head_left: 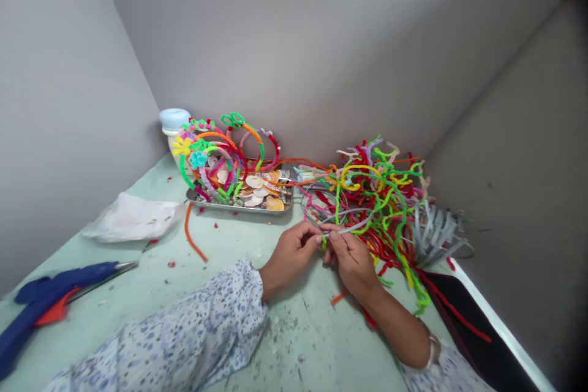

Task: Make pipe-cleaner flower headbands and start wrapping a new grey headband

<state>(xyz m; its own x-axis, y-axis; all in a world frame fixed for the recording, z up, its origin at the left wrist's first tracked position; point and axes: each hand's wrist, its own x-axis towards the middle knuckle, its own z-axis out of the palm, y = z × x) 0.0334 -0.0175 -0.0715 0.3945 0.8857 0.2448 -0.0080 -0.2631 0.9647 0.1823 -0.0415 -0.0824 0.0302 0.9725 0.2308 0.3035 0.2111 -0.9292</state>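
Near the middle of the table, my left hand (294, 252) pinches the end of a thin grey band (361, 225), where a short bit of green pipe cleaner (324, 241) shows between the fingertips. Close beside it on the right, my right hand (353, 260) has its thumb and fingers closed on the same band, which curves away to the upper right. The two hands' fingertips almost meet. Behind the right hand lies a tangled heap of coloured pipe cleaners (390, 196).
A metal tray (243, 208) of shells bears several colourful headbands (220, 153), with a lidded bottle (174, 119) behind. At the left lie a plastic bag (135, 218) and a blue glue gun (59, 291). Grey bands (436, 233) bunch at right, near a black panel (478, 324).
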